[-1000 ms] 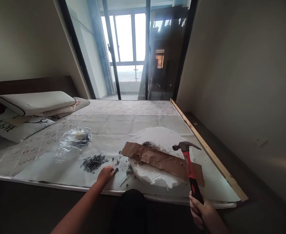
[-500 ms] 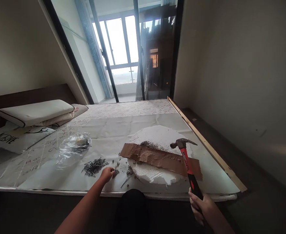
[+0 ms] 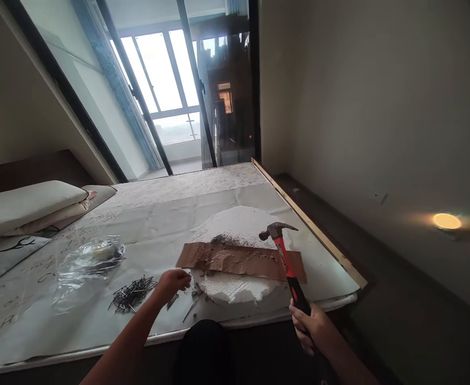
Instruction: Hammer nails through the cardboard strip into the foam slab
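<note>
My right hand point(image 3: 313, 325) grips the black and red handle of a claw hammer point(image 3: 283, 255). Its steel head hangs over the right part of a brown, crumbled cardboard strip point(image 3: 240, 260). The strip lies across a round white foam slab point(image 3: 235, 293). Just off the strip's left end, my left hand point(image 3: 172, 282) has thumb and fingers pinched together; what they hold is too small to make out. A few nails point(image 3: 172, 302) lie below this hand. To its left is a heap of dark nails point(image 3: 132, 294).
Grey sheeting point(image 3: 158, 214) covers part of the mattress. A clear plastic bag point(image 3: 90, 267) lies at the left, with pillows point(image 3: 30, 203) beyond. Along the right edge runs a wooden strip point(image 3: 310, 224). Dark crumbs point(image 3: 222, 239) dot the foam, and my knee point(image 3: 205, 347) is at the front edge.
My left hand has risen from the small nails and moved toward the cardboard's left end. The view has swung right. The hammer stays raised over the strip in my right hand.
</note>
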### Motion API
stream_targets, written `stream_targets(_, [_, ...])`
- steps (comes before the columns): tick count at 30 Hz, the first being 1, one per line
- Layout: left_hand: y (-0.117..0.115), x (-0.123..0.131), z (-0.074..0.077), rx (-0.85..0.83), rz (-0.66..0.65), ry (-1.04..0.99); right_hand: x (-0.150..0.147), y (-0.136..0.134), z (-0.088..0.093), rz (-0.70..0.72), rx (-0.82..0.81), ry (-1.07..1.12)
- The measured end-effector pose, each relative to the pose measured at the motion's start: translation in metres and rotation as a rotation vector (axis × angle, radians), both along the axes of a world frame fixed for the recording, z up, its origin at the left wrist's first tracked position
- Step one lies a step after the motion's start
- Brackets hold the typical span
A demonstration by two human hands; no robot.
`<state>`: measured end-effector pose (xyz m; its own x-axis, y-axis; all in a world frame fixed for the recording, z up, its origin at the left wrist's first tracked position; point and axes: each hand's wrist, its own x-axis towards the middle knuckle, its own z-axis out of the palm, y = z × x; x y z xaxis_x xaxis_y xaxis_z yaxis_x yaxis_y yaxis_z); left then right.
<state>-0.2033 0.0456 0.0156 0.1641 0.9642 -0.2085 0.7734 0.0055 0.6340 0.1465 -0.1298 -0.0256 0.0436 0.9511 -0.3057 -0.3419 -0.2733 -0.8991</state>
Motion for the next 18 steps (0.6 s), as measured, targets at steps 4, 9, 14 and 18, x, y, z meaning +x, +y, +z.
stream_targets(4, [-0.002, 0.091, 0.004, 0.237, -0.143, -0.136, 0.001, 0.002, 0.009, 0.016, 0.022, 0.017])
stream_targets(9, [0.006, 0.178, -0.02, 0.494, -0.156, -0.158, 0.003, 0.001, 0.013, 0.017, 0.009, -0.028])
stream_targets(14, [0.017, 0.2, -0.044, 0.526, -0.122, -0.131, 0.008, -0.002, 0.005, 0.019, -0.021, -0.05])
stream_targets(18, [0.02, 0.199, -0.048, 0.503, -0.109, -0.125, 0.008, -0.002, 0.001, 0.013, -0.032, -0.039])
